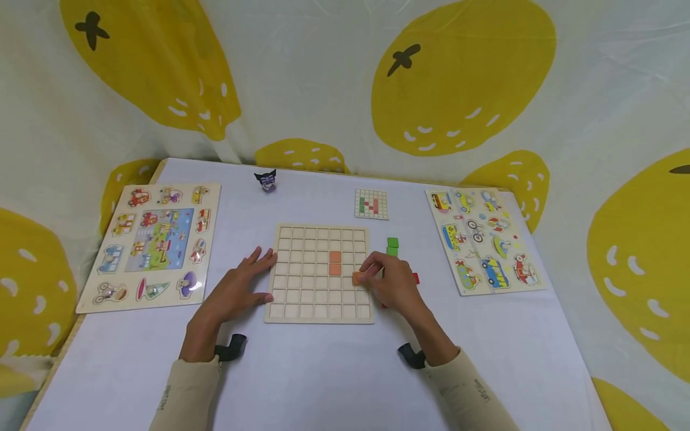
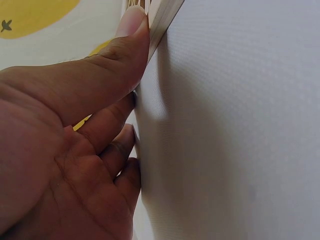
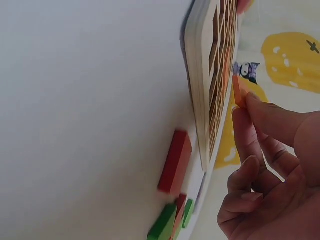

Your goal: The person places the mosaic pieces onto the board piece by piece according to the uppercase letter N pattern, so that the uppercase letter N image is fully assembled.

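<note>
1. A pale lavender-white table [image 1: 334, 371] fills the scene, backed by a draped white cloth printed with large yellow fruit shapes [image 1: 463, 78].
2. The wooden grid board [image 1: 302, 299] lies between the two hands; two orange tiles [image 1: 335, 263] already sit in its cells.
3. The right hand [image 1: 390, 281] pinches an orange piece [image 1: 358, 278] between thumb and fingertips, just over the board's near right cells.
4. The left hand [image 1: 239, 290] lies flat with fingers spread and relaxed, thumb pressed to the board's left edge.
5. Beyond the right hand stand green blocks [image 1: 393, 246]; a red block [image 1: 415, 278] peeks out beside it, and a small pattern card [image 1: 371, 203] lies farther off.
6. Picture puzzle boards flank the hands: one far left [image 1: 153, 245], one far right [image 1: 485, 239]. A small dark figurine [image 1: 266, 179] stands at the back.
7. Only the right wrist view shows the piece's thin edge [image 3: 238, 91] and the red block's full length [image 3: 175, 161]; the left wrist view shows the thumb [image 2: 107, 70] against the board's rim.
</note>
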